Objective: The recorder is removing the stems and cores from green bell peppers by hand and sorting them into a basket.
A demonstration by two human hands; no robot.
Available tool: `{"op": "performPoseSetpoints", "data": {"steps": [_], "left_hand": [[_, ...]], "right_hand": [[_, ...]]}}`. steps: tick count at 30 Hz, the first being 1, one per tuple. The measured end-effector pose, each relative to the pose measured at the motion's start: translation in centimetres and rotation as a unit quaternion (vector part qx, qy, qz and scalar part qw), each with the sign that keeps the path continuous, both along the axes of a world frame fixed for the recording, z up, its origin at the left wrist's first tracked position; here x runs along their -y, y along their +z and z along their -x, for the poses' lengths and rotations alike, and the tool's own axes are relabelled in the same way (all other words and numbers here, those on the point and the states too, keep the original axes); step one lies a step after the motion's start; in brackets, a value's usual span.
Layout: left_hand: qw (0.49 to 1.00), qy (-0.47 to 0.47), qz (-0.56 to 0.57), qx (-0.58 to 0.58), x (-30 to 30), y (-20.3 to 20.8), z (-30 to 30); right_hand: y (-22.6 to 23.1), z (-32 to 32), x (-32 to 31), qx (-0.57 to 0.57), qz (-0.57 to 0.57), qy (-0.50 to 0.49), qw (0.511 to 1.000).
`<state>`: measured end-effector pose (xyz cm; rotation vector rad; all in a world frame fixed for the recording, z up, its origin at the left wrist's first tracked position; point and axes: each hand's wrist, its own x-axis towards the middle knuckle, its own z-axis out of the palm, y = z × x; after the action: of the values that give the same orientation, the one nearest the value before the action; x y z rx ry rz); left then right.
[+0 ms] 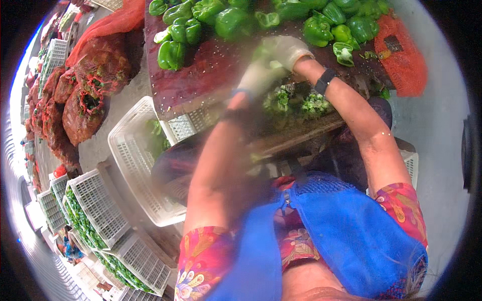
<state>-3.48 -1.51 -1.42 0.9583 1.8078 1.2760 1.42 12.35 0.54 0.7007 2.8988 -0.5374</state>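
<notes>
My two hands meet over the near edge of a dark red tabletop [201,75], both in pale gloves. My right hand [291,51] curls round a green pepper [261,52], which is smeared by motion. Close against it is my left hand [258,78], so blurred that its fingers cannot be made out. Beyond them, several whole green peppers [233,23] lie across the table, and a cut pepper [343,53] shows its pale inside at the right. Below my hands, pale green pepper scraps [315,104] lie under the table edge.
A white plastic basket [131,150] with some green pieces stands left of my legs. Stacked white crates [98,208] of green produce are farther left, below filled reddish net sacks [85,100]. Orange-red netting [409,65] hangs over the table's right edge.
</notes>
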Motion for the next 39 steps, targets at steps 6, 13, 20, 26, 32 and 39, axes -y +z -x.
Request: {"op": "performPoseSetpoints", "data": {"steps": [6, 13, 20, 26, 32, 39], "left_hand": [[0.964, 0.02, 0.169, -0.204, 0.2, 1.5, -1.2], [0.99, 0.074, -0.108, 0.047, 0.2, -5.9, 0.3], [0.985, 0.025, -0.002, 0.172, 1.2, -1.4, 1.1], [0.969, 0.026, -0.041, 0.241, 2.5, -1.5, 2.3], [0.967, 0.022, -0.136, 0.216, 3.0, -4.0, 2.7], [0.914, 0.033, -0.149, 0.375, 3.7, -3.6, 3.2]], "right_hand": [[1.7, -0.4, 1.6, 0.047, -0.04, -0.018, 0.998], [-0.3, -0.2, 1.4, 0.02, -0.097, 0.007, 0.995], [1.0, -0.1, 1.6, 0.011, -0.009, -0.055, 0.998], [-1.5, 1.3, 1.4, -0.332, 0.079, -0.044, 0.939], [-3.1, 2.9, 1.7, -0.284, 0.14, -0.079, 0.945], [2.7, 3.8, 1.9, -0.05, 0.138, -0.085, 0.985]]}}
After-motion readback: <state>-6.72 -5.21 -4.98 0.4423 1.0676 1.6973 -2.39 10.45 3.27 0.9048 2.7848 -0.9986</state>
